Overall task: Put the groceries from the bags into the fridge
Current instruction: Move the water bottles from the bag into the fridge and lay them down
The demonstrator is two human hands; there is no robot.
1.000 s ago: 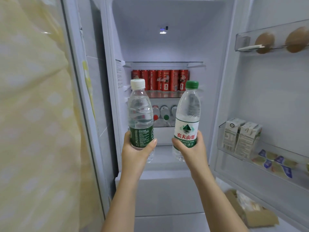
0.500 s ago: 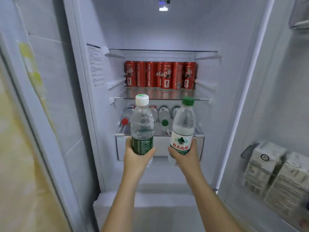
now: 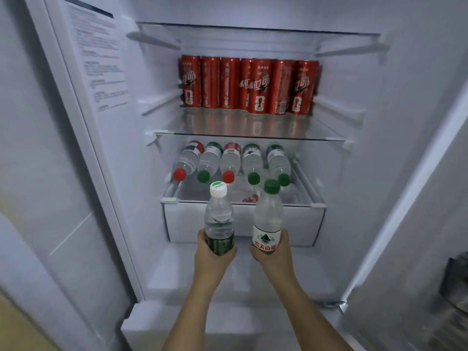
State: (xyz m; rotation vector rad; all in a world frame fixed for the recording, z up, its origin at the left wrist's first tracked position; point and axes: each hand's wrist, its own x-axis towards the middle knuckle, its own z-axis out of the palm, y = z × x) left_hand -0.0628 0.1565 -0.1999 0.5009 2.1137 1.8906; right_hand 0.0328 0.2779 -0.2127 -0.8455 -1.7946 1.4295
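Gripping a white-capped bottle (image 3: 219, 219), the left hand (image 3: 215, 252) is holding it upright before the drawer (image 3: 243, 221). The right hand (image 3: 272, 252) is clasping a green-capped bottle (image 3: 268, 219) just beside it. Five bottles (image 3: 231, 160) are lying along the drawer's rear edge; cans (image 3: 249, 86) are lining the shelf (image 3: 249, 135) above.

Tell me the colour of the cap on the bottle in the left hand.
The cap is white, with a green mark on top; the head view shows it.

Cool even light, glare on glass shelf (image 3: 248, 127), blurred, stretched edges
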